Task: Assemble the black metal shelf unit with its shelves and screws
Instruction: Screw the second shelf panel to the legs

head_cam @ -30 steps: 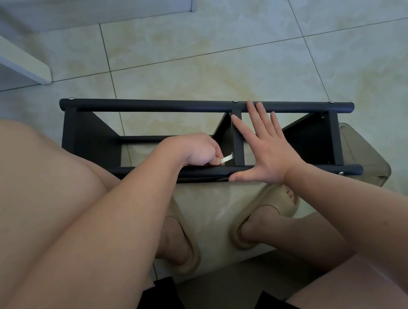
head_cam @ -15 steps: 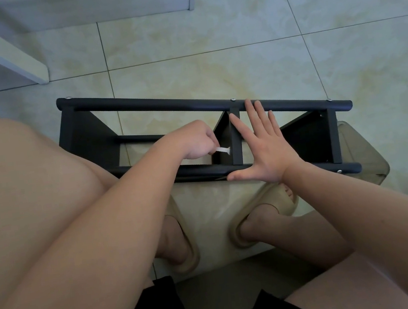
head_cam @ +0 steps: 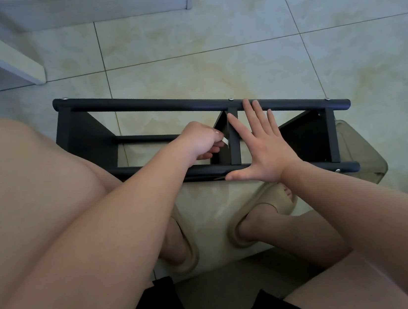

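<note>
The shelf unit [head_cam: 79, 144] is laid sideways on the floor [head_cam: 208, 37], three shelves [head_cam: 304, 136] seated between its rails [head_cam: 155, 105]. It is steadied by the flat, open-fingered right hand [head_cam: 262, 151]; a pale tool [head_cam: 226, 142] is pinched by the left hand [head_cam: 198, 142] at the middle shelf [head_cam: 235, 147], where tightening seems unfinished.

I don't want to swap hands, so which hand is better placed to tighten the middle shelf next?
Left, probably. The left hand pinches a small pale tool right at the middle shelf, while the right hand lies flat, fingers spread, bracing that shelf and the near rail.
</note>
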The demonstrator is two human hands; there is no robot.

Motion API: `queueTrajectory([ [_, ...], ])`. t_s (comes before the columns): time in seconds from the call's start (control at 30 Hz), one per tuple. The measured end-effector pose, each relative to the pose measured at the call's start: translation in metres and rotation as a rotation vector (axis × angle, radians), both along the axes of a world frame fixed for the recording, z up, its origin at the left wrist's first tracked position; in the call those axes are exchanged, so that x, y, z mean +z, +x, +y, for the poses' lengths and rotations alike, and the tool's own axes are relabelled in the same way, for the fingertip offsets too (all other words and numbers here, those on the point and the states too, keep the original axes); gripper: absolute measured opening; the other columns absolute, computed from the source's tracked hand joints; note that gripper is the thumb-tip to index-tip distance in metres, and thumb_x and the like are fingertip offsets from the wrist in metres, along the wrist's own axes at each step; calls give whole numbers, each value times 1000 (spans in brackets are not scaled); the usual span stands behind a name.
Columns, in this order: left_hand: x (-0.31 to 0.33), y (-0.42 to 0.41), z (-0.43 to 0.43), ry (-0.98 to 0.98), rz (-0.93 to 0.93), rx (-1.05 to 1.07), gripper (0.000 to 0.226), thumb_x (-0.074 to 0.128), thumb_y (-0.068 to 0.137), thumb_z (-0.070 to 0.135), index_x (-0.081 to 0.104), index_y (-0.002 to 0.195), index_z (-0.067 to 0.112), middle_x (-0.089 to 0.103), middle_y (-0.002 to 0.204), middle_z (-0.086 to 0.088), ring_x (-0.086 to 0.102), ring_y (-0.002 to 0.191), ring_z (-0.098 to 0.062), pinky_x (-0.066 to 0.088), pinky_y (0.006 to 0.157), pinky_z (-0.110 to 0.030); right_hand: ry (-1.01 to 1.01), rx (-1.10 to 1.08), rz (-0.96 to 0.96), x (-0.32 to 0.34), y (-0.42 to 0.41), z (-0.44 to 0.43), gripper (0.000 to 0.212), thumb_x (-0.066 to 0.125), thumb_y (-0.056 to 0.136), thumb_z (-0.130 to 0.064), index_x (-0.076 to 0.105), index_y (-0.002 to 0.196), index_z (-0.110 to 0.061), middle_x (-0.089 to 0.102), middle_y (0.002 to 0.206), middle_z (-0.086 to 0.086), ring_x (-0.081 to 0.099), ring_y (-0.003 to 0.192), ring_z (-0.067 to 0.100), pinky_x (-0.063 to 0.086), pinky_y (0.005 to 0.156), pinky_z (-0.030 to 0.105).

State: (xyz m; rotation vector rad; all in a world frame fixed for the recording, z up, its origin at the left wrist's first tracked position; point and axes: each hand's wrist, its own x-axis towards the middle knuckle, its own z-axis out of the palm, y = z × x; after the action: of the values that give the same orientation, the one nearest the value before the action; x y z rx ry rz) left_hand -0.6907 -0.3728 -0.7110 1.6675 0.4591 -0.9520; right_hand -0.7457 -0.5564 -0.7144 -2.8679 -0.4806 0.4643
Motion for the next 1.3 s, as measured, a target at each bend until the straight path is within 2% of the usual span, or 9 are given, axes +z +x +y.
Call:
queueTrajectory([
  [0.13, 1, 1, -2, -42, 55, 45, 20, 57, 98, 18, 66, 112, 7, 75, 94, -6, 72, 90, -15, 57, 83, -31, -4, 3, 0, 0, 0, 0, 129, 43, 64, -99, -2, 163, -29, -22, 168, 11, -26, 153, 29, -10, 124, 55],
  [0.3, 1, 1, -4, -110, 97, 105, 18, 59, 99, 20, 65, 112, 9, 74, 93, -3, 72, 91, -14, 56, 84, -30, 12, -2, -1, 0, 0, 0, 129, 43, 64, -98, -2, 163, -29, -21, 168, 11, -25, 153, 29, -10, 124, 54],
  [0.57, 3, 2, -3, -2, -32, 17, 12, 65, 95, 26, 68, 105, 19, 75, 90, 1, 70, 84, -12, 53, 84, -31, 21, -2, -3, 0, 0, 0, 129, 45, 64, -98, 0, 163, -28, -21, 168, 11, -25, 153, 29, -9, 124, 54],
  [0.67, 5, 1, -3, -16, -13, 21, 7, 65, 95, 27, 67, 100, 22, 75, 89, 3, 72, 88, -12, 55, 86, -32, 14, -2, 1, 0, 0, 0, 129, 44, 64, -98, -1, 163, -29, -21, 168, 11, -26, 153, 29, -10, 124, 54],
  [1.03, 8, 1, -5, 12, 44, -32, 16, 59, 98, 24, 67, 109, 15, 75, 85, 3, 70, 81, -10, 52, 87, -31, 21, -1, -6, -1, 0, -1, 130, 42, 63, -99, 1, 163, -28, -20, 168, 12, -24, 154, 30, -8, 125, 55],
  [1.3, 9, -1, -8, 20, 86, -24, 16, 57, 99, 23, 65, 105, 12, 74, 76, 3, 70, 77, -10, 53, 82, -30, 14, -2, 0, 0, 1, -1, 130, 42, 62, -100, -1, 163, -29, -20, 168, 11, -24, 154, 30, -8, 125, 54],
])
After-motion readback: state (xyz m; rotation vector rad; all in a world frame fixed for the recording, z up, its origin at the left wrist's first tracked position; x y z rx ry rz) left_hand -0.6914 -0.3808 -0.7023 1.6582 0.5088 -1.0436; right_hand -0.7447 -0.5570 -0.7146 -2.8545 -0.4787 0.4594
